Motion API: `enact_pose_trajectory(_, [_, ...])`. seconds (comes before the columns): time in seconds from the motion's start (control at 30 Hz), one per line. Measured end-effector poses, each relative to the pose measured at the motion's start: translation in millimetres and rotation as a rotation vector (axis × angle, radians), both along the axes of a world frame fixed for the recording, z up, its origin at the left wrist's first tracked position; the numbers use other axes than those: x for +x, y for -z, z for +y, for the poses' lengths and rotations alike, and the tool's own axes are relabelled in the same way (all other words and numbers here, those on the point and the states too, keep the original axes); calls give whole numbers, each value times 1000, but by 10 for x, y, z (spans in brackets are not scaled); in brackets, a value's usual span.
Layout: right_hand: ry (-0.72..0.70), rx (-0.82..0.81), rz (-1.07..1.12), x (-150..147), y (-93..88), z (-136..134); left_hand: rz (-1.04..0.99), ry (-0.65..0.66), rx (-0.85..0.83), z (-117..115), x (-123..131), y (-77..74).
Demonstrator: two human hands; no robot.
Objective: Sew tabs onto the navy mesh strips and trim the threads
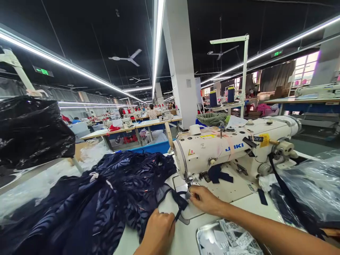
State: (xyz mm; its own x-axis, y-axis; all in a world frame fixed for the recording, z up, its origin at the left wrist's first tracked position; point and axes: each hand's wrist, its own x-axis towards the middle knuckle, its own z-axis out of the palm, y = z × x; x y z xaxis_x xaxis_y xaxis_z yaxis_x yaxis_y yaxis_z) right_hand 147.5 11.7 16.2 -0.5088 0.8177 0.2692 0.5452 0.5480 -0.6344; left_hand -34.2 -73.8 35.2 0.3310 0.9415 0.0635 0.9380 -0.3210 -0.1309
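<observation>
The right hand (203, 199) pinches a narrow navy strap (177, 199) right at the needle of the sewing machine (233, 148), so 1 slip could catch a fingertip. The left hand (158, 232), just before the machine, grips the navy garment (106, 202); its piled weight could drag the seam crooked.

The sewing machine (233, 148) stands on the counter (186, 237) ahead of me, its needle end to the left. Left of it the garment (101, 202) lies heaped on the counter. My right grip (204, 200) sits just under the needle, my left grip (159, 232) nearer me, left of it. A tray (225, 241) lies at my right forearm; thread cones (221, 96) stand behind the machine
</observation>
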Motion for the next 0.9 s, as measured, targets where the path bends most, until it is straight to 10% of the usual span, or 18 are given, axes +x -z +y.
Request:
enact_pose_trajectory(0.23, [-3,-44,83,-256,87,13,-340,-73,5,-153,-35,93])
enact_pose_trajectory(0.6, [-121,-186,351,-53,30,-294,-1656,-309,-225,-209,-213,233])
enact_pose_trajectory(0.77, [-220,-579,495,-415,-36,-503,-1882,-293,-235,-315,-199,265])
enact_pose_trajectory(0.9, [-151,-404,466,-614,68,-470,-1905,-301,-235,-338,-243,310])
